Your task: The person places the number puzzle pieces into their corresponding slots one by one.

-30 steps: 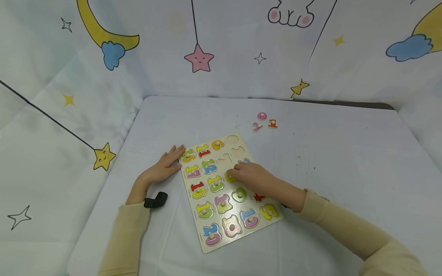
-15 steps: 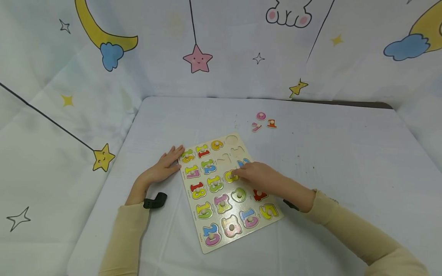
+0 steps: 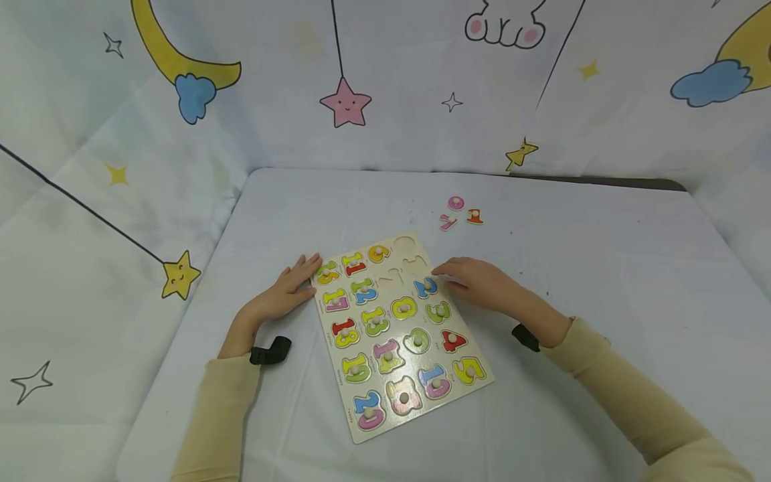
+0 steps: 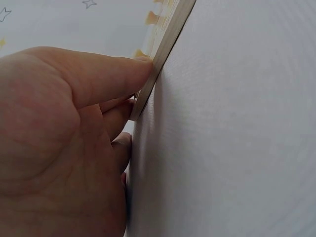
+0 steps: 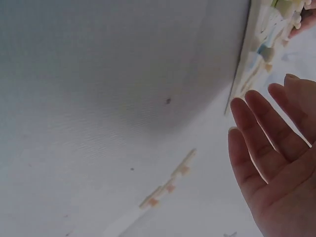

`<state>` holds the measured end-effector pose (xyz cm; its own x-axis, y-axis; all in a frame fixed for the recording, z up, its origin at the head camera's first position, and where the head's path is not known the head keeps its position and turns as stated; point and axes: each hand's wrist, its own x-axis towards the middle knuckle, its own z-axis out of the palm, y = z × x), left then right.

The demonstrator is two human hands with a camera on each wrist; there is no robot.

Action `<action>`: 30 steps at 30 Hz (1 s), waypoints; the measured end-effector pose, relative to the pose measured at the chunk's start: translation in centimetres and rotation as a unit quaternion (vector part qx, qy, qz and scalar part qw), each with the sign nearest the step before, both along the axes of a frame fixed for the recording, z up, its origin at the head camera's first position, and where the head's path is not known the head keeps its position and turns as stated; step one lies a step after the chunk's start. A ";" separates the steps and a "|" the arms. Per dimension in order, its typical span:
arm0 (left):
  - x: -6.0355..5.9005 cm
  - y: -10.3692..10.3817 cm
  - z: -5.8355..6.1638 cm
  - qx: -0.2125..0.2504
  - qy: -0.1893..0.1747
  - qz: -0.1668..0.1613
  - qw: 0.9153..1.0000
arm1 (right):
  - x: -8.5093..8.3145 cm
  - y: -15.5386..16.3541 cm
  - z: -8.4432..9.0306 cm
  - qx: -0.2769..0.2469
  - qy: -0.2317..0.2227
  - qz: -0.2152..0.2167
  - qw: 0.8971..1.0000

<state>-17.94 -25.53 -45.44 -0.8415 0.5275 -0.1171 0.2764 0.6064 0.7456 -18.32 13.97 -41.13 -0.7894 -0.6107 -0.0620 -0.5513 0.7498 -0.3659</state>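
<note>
A wooden number puzzle board (image 3: 394,428) lies slantwise on the white table, filled with colourful knobbed numerals. Bare recesses show near its far right corner. My left hand (image 3: 283,292) rests at the board's far left corner, fingers extended; the left wrist view has its thumb (image 4: 113,79) against the board's edge (image 4: 168,44). Beside the right edge, near the blue 2 (image 3: 425,287), my right hand (image 3: 484,284) hovers with nothing in it. Its fingers (image 5: 266,138) look spread and slightly bent in the right wrist view. The yellow 8-like piece (image 3: 404,308) sits in the board.
Beyond the board lie three loose knobbed pieces: a pink round one (image 3: 456,203), an orange 1 (image 3: 474,216) and a pink 7 (image 3: 448,222). A patterned cloth (image 3: 397,67) hangs behind the table (image 3: 602,268). Both wrists wear black straps.
My right hand has come off the yellow piece in the board and moved right and away, past the board's right edge. The left hand has stayed put.
</note>
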 end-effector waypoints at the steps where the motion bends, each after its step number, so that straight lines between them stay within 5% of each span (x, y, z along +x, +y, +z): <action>1: 0.0 0.0 0.0 0.001 0.000 0.000 1.000 | -0.4 0.3 -0.2 0.000 0.004 -0.004 1.000; 11: 0.0 0.0 0.1 0.002 -0.001 0.002 1.000 | -4.9 2.6 -1.9 0.003 0.028 -0.087 0.996; 20: 0.1 0.1 0.0 0.014 0.007 -0.004 1.000 | -8.1 2.1 -2.3 0.038 0.029 -0.075 0.996; 30: 0.2 0.2 0.3 0.009 -0.001 0.001 1.000 | -10.3 0.8 -2.2 0.046 -0.036 -0.092 0.994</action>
<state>-17.74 -25.36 -45.12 -0.8429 0.5269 -0.1092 0.2736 0.5944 0.7562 -28.63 14.74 -43.36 -0.8784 -0.4461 -0.1714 -0.3773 0.8675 -0.3242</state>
